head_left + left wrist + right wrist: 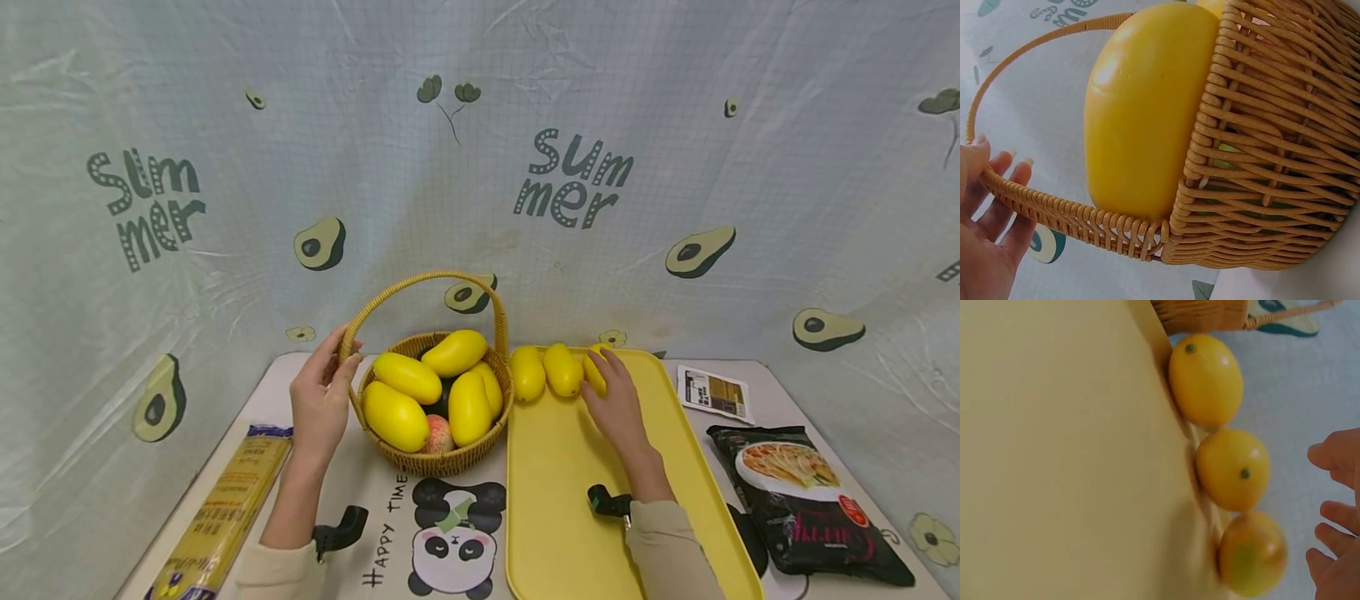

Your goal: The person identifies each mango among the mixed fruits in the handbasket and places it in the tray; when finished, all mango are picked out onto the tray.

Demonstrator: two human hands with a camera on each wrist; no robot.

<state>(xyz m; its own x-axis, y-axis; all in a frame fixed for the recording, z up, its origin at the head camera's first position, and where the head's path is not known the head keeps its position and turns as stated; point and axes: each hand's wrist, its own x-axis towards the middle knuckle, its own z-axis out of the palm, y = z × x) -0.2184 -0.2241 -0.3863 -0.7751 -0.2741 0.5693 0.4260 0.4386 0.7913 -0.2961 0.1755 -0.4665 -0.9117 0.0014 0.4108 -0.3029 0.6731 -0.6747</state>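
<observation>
Basket [442, 461] sits steadied, probably, by left hand [321, 402] gripping handle [450, 274]; right hand [617, 402], loose and empty, is near mangoes [562, 370].

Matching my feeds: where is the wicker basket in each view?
Head: wicker basket just left of centre, mostly below mid-height.
Left wrist: wicker basket wall fills the right side.
Right wrist: wicker basket at the top edge, partly cut off.
Shared landmark: avocado-print backdrop.

Basket [444, 461] left of tray [562, 492]
</observation>
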